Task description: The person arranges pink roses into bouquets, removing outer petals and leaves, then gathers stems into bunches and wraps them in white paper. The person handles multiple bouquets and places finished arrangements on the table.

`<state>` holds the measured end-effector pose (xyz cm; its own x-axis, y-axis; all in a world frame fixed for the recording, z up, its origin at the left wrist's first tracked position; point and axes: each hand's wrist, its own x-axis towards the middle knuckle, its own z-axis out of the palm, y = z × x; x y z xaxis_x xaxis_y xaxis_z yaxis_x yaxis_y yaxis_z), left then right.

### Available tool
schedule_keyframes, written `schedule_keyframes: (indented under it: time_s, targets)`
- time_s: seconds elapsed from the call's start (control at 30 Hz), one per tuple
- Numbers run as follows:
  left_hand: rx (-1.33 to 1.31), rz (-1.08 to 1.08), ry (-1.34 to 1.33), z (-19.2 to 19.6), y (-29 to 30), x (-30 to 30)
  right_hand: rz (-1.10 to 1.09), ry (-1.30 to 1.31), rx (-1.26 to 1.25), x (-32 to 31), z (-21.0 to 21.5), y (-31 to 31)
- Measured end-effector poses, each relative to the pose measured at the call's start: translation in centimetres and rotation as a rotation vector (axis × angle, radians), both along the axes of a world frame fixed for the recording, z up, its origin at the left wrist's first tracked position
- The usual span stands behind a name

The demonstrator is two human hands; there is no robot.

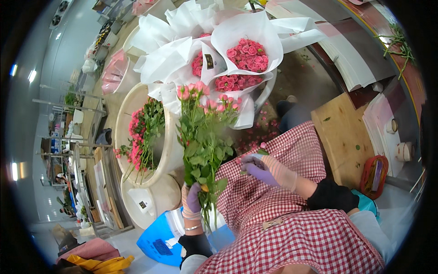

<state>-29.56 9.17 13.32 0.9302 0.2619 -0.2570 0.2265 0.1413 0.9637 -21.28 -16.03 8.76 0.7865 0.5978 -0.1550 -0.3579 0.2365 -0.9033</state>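
Observation:
My left hand (192,201), in a purple and pink glove, is closed round the stems of a bunch of pink roses (200,137). The bunch stands upright, blooms at the top, with dense green leaves and bare stem ends below the hand. Just right of the bunch, over my lap, is my right hand (262,170), gloved alike. Its fingers are curled together; a small green bit shows at their tips, too little to name. A loose pink and green piece (263,151) is just above this hand.
Ahead stand white-wrapped bouquets of pink roses (247,55). A cream bucket (172,146) at left holds loose roses (139,137). A wooden board (340,141) and a red oval basket (374,177) are at right. Petals litter the floor (269,123); a blue bag (157,239) lies near my left wrist.

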Motion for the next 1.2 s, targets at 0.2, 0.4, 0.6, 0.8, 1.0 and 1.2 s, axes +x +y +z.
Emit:
schedule_keyframes:
  time_s: [0.2, 0.4, 0.6, 0.8, 1.0, 1.2]
  targets:
    - [-0.279, -0.006, 0.052, -1.6, -0.5, -3.8, -0.032, 0.173, -0.077, 1.5, -3.8, 3.8]
    - [-0.660, 0.003, -0.043, -2.3, -2.2, -4.0, 0.136, 0.712, 0.099, 3.3, -6.3, 8.9]
    - [-0.440, 0.063, -0.001, -2.4, 0.0, -5.8, 0.048, 0.373, 0.369, 3.6, -5.1, 11.2]
    - [-0.181, -0.034, 0.067, -5.9, 3.7, -8.1, 0.124, 0.053, 0.396, 0.8, -3.7, 5.4]
    - [-0.010, -0.176, 0.113, -8.1, 2.4, -8.8, 0.127, -0.155, 0.089, -2.5, -3.1, 1.3]
    - [0.274, -0.447, 0.087, -8.7, 2.5, -9.1, 0.547, -0.573, -0.240, -3.0, -5.2, 0.5]
